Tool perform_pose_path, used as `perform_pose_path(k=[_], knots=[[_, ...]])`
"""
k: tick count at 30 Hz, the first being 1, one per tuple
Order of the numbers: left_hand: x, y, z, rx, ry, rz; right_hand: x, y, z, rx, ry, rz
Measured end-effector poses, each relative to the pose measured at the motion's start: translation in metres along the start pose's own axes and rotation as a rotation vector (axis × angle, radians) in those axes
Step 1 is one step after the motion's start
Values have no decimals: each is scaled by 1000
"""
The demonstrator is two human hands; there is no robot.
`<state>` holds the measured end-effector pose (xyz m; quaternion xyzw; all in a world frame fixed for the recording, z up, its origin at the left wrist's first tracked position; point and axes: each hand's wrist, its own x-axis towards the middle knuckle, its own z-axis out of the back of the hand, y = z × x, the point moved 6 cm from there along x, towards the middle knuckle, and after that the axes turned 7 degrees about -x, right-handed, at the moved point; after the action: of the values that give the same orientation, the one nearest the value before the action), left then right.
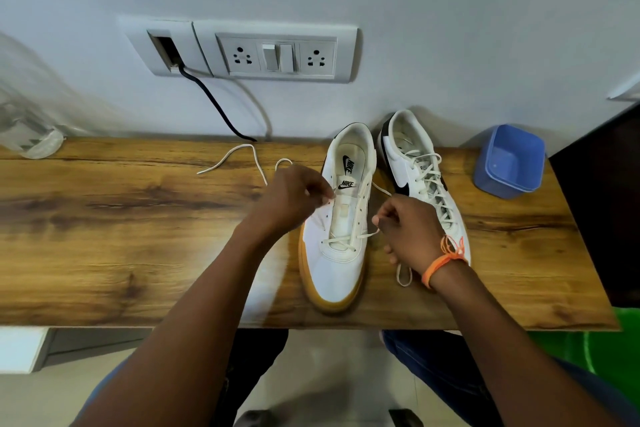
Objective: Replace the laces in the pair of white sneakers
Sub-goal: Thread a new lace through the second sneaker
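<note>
Pinching the white lace [360, 215] on both sides, your fingers [327, 196] were curled tight: your left hand [294, 198] held the strand at the near sneaker's [337, 229] left eyelet row, beside the tongue, and your right hand [408, 232] held the other strand just off that sneaker's right side. The lace crossed only the lowest eyelets of the near sneaker; the upper holes stood bare. From your left hand the free end ran out left of the sneaker and looped across the tabletop [121, 218] toward the wall. Below your right hand a short loop of lace lay on the tabletop, right of the sneaker's toe. An orange band [440, 263] circled your right wrist. The second sneaker [415, 170] lay just right of the near one, tilted on its side and fully laced. Farther right of the near sneaker stood a blue plastic container [509, 163]. Behind the sneaker, on the wall, a socket panel [277, 52] carried a black cable [214, 104] down to the tabletop.
</note>
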<state>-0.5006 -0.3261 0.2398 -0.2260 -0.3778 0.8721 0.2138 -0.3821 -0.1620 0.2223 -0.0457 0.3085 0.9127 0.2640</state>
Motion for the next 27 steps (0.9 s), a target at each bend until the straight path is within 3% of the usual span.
perform_pose_path(k=[2, 5, 7, 18, 27], knots=[[-2, 13, 13, 45, -150, 155, -1, 5, 2, 71, -44, 28], [-14, 32, 0, 79, 12, 451, -4, 12, -1, 113, -52, 52], [-20, 32, -14, 13, 104, 525, -5, 14, -4, 110, -28, 61], [-18, 25, -26, -264, 191, 621, -5, 19, -9, 169, -14, 71], [-17, 26, -33, -170, 188, 471, -3, 22, -11, 195, 22, 33]])
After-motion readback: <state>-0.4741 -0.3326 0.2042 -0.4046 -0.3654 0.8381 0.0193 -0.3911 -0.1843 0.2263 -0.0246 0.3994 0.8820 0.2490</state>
